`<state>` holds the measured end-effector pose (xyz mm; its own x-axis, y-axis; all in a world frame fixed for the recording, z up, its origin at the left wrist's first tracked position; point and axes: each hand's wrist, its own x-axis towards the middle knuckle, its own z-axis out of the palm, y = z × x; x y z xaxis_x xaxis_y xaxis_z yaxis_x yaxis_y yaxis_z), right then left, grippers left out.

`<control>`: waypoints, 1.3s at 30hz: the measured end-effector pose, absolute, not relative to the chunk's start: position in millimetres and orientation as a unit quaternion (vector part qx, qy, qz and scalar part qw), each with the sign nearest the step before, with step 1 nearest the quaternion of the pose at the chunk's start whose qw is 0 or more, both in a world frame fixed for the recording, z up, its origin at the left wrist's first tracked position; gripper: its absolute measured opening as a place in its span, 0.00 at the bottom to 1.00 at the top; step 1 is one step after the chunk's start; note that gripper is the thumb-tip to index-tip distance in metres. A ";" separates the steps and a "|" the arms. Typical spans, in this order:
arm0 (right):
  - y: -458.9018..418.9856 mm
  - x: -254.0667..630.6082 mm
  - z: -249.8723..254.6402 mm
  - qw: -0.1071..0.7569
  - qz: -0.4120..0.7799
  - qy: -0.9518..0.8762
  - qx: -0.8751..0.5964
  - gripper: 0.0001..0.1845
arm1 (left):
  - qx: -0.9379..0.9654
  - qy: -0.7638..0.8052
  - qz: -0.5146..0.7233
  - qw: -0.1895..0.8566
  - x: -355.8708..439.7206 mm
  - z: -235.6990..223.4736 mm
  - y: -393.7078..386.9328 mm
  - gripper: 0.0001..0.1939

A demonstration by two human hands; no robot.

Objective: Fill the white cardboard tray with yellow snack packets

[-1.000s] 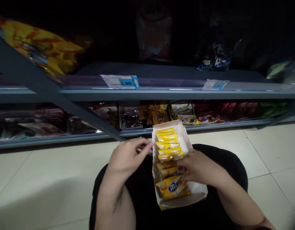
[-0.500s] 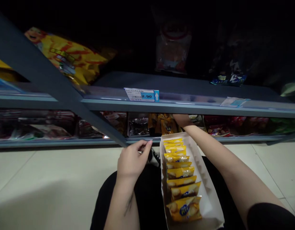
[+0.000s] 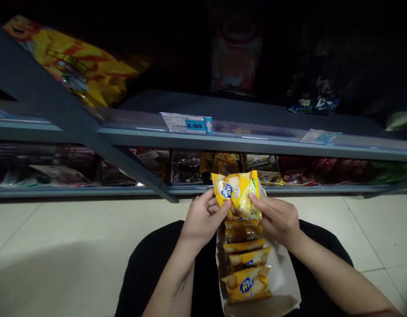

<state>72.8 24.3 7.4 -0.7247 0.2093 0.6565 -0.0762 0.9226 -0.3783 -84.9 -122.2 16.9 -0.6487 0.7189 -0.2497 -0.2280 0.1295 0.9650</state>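
Note:
Between both hands is a yellow snack packet (image 3: 238,191) with a blue logo, its printed face toward me. My left hand (image 3: 205,215) pinches its left side, thumb in front. My right hand (image 3: 277,215) grips its right edge, thumb also on the front. Just below is an open white cardboard box (image 3: 285,281) between my knees, holding a row of similar yellow packets (image 3: 247,284) along its left side. A bare strip of the box shows on the right. The held packet and my hands cover the box's far end.
A low shelf (image 3: 236,141) with price tags (image 3: 186,123) crosses in front. Beneath it are boxes of wrapped snacks (image 3: 262,163). On the upper level lie a large yellow bag (image 3: 81,66) and a dark blue bag (image 3: 313,103). Pale floor tiles (image 3: 74,246) are below.
My right hand has come back from the lower shelf with a yellow packet, now above the box. My left hand has moved right and taken hold of its other side. The view has shifted slightly.

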 end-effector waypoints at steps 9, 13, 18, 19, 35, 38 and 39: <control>26.7 64.5 -16.5 0.173 0.649 -0.701 -0.240 0.23 | 0.192 0.673 0.614 0.366 -81.2 1.3 -110.8 0.26; 26.2 63.0 -17.1 0.165 0.673 -0.676 -0.253 0.27 | 0.219 0.701 0.570 0.368 -86.4 -7.1 -114.1 0.24; 39.8 60.3 -18.6 0.155 0.690 -0.664 -0.243 0.25 | 0.319 0.749 0.494 0.304 -108.9 -0.1 -134.5 0.21; 41.9 59.8 -19.5 0.152 0.693 -0.663 -0.240 0.25 | 0.341 0.753 0.481 0.293 -113.3 2.2 -139.6 0.20; 44.1 65.7 -22.5 0.096 0.657 -0.738 -0.122 0.31 | 0.376 0.791 0.478 0.068 -104.5 -6.7 -129.1 0.14; 38.7 69.2 -8.7 0.127 0.610 -0.776 -0.099 0.30 | 0.398 0.796 0.454 0.031 -104.5 -3.7 -128.2 0.14; 37.8 70.8 -3.0 0.146 0.594 -0.785 -0.099 0.30 | 0.396 0.795 0.458 0.037 -104.8 -2.4 -129.0 0.14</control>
